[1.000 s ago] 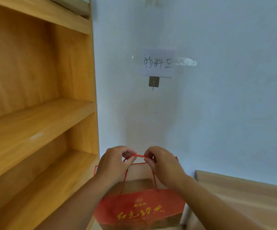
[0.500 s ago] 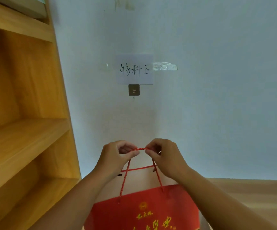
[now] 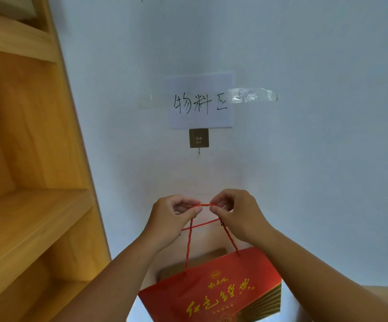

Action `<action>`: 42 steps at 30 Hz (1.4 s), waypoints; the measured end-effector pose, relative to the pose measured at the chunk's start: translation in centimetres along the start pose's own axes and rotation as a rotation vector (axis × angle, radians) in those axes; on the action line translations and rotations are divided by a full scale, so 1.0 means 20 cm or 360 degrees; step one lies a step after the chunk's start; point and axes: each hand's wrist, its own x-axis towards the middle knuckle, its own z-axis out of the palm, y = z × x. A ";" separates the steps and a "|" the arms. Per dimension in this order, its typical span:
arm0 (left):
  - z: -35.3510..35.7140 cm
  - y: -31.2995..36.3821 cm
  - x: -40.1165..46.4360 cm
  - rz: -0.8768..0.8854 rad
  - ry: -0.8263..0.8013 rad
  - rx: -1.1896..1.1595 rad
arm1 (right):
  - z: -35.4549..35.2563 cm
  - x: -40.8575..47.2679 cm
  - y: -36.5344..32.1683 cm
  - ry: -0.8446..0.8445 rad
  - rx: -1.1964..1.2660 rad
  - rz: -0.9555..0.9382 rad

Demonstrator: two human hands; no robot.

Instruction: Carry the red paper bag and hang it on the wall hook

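A red paper bag (image 3: 214, 291) with gold lettering hangs below my hands by its red cord handle (image 3: 202, 205). My left hand (image 3: 172, 217) and my right hand (image 3: 237, 214) each pinch the cord at its top, a short stretch taut between them. The second handle cord sags behind. The wall hook (image 3: 198, 138), a small brown square plate with a thin metal hook under it, is on the wall straight above my hands, well apart from the cord. A paper sign (image 3: 199, 101) is taped just above it.
A wooden shelf unit (image 3: 25, 182) fills the left side, its upright edge close to my left arm. A wooden surface (image 3: 383, 292) shows at the lower right. Pale blue wall spans the middle and right.
Both hands have risen with the bag toward the hook. The view has tilted and drawn nearer to the wall, so the hook and sign look larger and more central.
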 end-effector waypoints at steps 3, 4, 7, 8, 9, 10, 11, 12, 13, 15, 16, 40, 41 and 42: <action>-0.01 -0.10 0.20 0.0023 0.0006 -0.0025 | 0.09 0.20 0.06 0.0007 0.0036 -0.0003; -0.02 -0.13 0.27 0.0033 0.0008 -0.0036 | 0.12 0.27 0.07 0.0013 0.0047 -0.0010; -0.05 -0.20 0.50 0.0044 0.0000 -0.0066 | 0.16 0.47 0.08 0.0041 0.0125 0.0009; -0.06 -0.21 0.56 0.0046 -0.0002 -0.0095 | 0.16 0.53 0.08 0.0055 0.0165 0.0018; -0.07 -0.22 0.63 0.0047 -0.0002 -0.0124 | 0.17 0.59 0.08 0.0078 0.0208 0.0025; -0.07 -0.22 0.68 0.0049 0.0005 -0.0155 | 0.17 0.64 0.08 0.0108 0.0264 0.0036; -0.06 -0.22 0.74 0.0050 0.0026 -0.0202 | 0.17 0.69 0.08 0.0145 0.0328 0.0043; -0.06 -0.22 0.79 0.0053 0.0055 -0.0254 | 0.17 0.74 0.09 0.0185 0.0383 0.0043; -0.05 -0.21 0.84 0.0059 0.0087 -0.0307 | 0.17 0.79 0.10 0.0228 0.0424 0.0033; -0.02 -0.20 0.92 0.0085 0.0150 -0.0406 | 0.17 0.87 0.11 0.0313 0.0467 0.0000; 0.00 -0.19 0.96 0.0099 0.0184 -0.0450 | 0.18 0.90 0.12 0.0353 0.0469 -0.0014; 0.17 -0.44 0.82 0.0302 0.0296 0.0472 | 0.29 0.81 0.35 0.0084 -0.0229 -0.0025; 0.16 -0.43 0.79 0.0342 0.0317 0.0532 | 0.29 0.78 0.32 0.0074 -0.0252 -0.0026; 0.16 -0.42 0.76 0.0370 0.0339 0.0585 | 0.29 0.76 0.30 0.0083 -0.0271 -0.0023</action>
